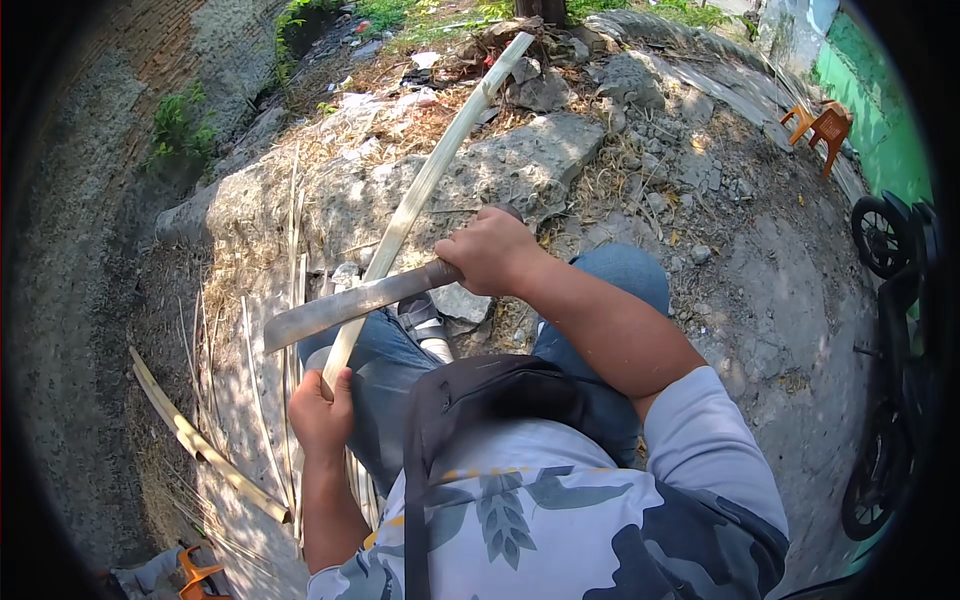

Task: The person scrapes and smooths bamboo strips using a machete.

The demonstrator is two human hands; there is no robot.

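My right hand [490, 250] is closed around the dark handle of a machete [335, 308], whose broad blade points left. A long, pale split bamboo strip [425, 185] slants up and away in front of me. Its near end is gripped by my left hand [321, 408], thumb along the strip. The blade lies across the strip a short way beyond that hand; I cannot tell whether its edge is biting in. Both hands are above my bent left leg in jeans.
Several thin bamboo strips [293, 240] lie on the ground at left, beside split bamboo poles [205, 445]. Broken concrete [540, 160] and rubble lie ahead. Orange plastic stools [828, 130] stand far right, near a motorcycle [890, 300]. A rough wall [80, 250] runs along the left.
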